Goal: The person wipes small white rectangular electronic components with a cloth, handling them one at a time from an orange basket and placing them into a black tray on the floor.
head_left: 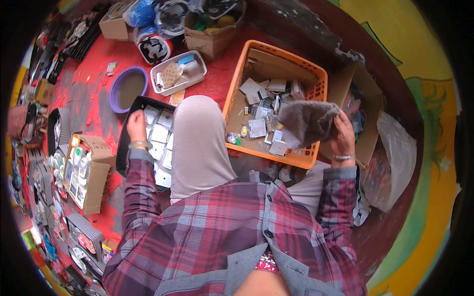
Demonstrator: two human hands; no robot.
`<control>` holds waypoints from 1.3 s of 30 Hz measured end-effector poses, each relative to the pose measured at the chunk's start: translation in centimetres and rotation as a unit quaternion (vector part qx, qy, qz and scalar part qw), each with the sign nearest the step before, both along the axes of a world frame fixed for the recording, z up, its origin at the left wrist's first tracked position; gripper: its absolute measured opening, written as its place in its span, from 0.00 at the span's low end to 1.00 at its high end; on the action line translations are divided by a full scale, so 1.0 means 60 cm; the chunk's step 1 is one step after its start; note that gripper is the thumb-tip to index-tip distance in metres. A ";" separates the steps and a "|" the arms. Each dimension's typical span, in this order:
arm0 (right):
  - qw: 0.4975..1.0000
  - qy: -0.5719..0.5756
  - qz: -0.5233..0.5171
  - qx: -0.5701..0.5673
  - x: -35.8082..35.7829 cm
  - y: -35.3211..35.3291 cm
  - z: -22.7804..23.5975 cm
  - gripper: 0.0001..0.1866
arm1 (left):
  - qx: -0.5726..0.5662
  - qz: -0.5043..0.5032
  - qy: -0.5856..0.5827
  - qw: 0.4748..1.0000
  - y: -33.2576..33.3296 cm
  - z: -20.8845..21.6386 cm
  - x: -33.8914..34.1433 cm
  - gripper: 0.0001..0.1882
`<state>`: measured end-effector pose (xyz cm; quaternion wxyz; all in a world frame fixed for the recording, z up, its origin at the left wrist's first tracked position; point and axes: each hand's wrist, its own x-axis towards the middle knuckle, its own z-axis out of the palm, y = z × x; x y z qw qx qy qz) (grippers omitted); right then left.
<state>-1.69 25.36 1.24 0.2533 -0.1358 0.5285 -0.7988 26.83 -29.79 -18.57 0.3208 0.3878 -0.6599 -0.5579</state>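
My right hand (342, 133) grips the edge of a dark grey-brown cloth (308, 121), which hangs over the right side of an orange plastic basket (323, 84). Inside the basket lie many small white boxes (257, 128) and packets on cardboard. My left hand (137, 126) is closed at the left side of a black tray (123, 148); what its fingers hold, if anything, is hidden. Flat white boxes (159, 133) fill that tray, beside my left knee.
A purple basin (114, 93) of murky water and a white basket (174, 89) stand ahead. To the left sits a cardboard box (101, 170) of small goods. An open carton (366, 93) and a clear plastic bag (396, 163) are along the right wall.
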 end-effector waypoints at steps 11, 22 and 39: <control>0.958 -0.196 -0.072 -0.196 -0.045 0.003 -0.071 0.20 | -0.088 -0.482 -0.001 0.872 0.353 0.335 -0.453 0.11; 0.894 -0.140 -0.135 -0.404 -0.051 0.061 -0.009 0.23 | -0.299 -0.590 -0.410 0.628 0.489 -0.214 -0.528 0.16; 0.898 -0.235 -0.252 -0.272 -0.046 0.059 -0.022 0.24 | -0.162 -0.576 -0.532 0.599 0.524 -0.325 -0.468 0.28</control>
